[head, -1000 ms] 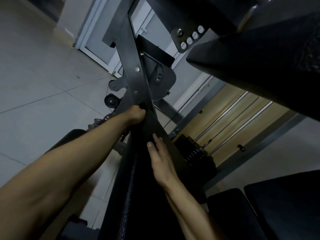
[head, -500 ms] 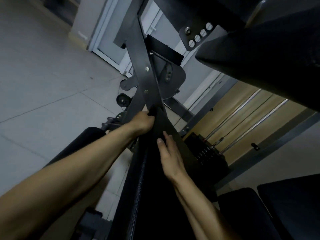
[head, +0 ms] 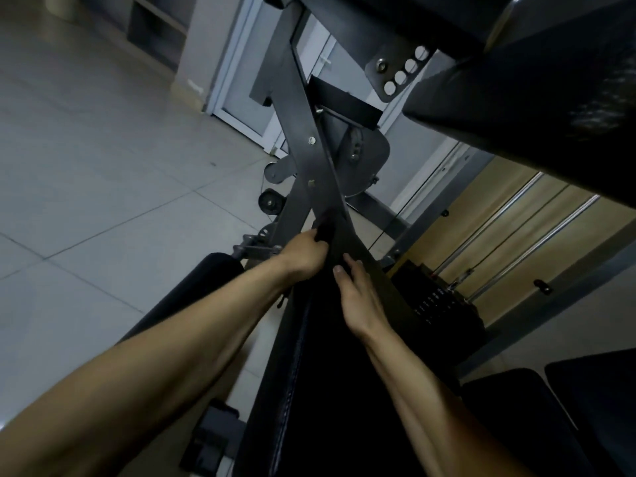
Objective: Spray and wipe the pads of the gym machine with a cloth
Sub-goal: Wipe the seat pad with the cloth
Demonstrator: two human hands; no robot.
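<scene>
Fingers (head: 344, 279) of R hand (head: 361, 301) lie straight, flat on long pad (head: 309, 390), holding nothing. L hand (head: 303, 253) curled on dark wad (head: 325, 231), prob. cloth, at pad's 12 o'clock end. Pad axis runs 6–12; L nearer.

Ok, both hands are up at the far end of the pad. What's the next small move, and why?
Probably draw the wipe back toward the body. The left hand grips a dark wad, likely the cloth, where the pad meets the frame; the right hand lies flat beside it. The pad's long near stretch lies behind them.
</scene>
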